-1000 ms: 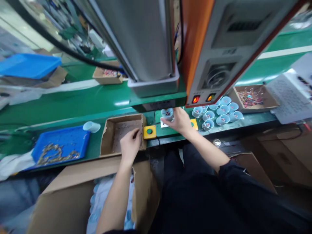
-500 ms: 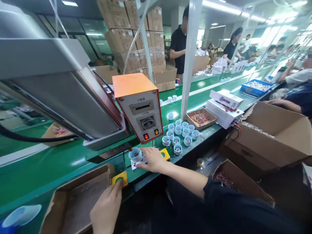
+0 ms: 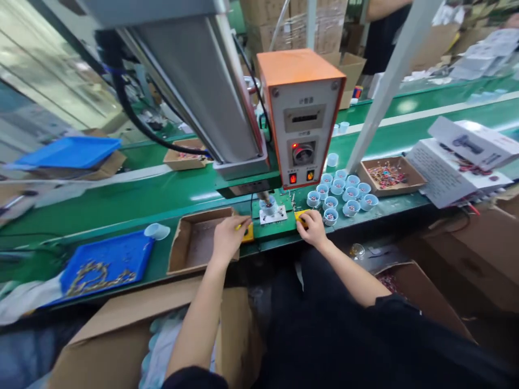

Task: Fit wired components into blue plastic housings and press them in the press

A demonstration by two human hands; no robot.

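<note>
The light-blue cup stands between our two hands and a little beyond them, upright on a white plate, with neither hand touching it. Nearest us, below our left forearm, is a large open carton. Our forearms reach forward and draw in towards each other, palms down. Our left hand bends its fingers over one yellow button box; our right hand bunches its fingers on the other yellow button box. We see nothing pinched in either, but whether the fingertips meet we cannot tell. Beside our left hand is a brown box, and farther out that way a blue tray of small metal pieces.

Just past our grip, the press tool comes down at the cup's mouth; whether it touches the contents is too small to tell. So this cup looks partway through, we judge. The grouped cups beyond our right hand hold small coloured parts and look further along, though we cannot confirm that they are finished. Farther still, the control box shows lit red and amber switches.
</note>
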